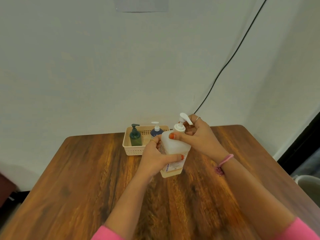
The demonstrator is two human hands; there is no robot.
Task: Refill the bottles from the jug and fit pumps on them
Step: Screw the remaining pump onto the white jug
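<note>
Left hand (155,158) gripped the jug (174,149) low on its body; right hand (195,134) curled around its white pump (181,124) just above, basket (131,149) beyond both.

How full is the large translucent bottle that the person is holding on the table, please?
Nearly empty: the translucent bottle shows only a shallow yellowish layer at its base.

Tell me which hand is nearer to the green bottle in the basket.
Left. The left hand grips the jug just beside the green bottle; the right hand holds the pump collar, farther away.
</note>
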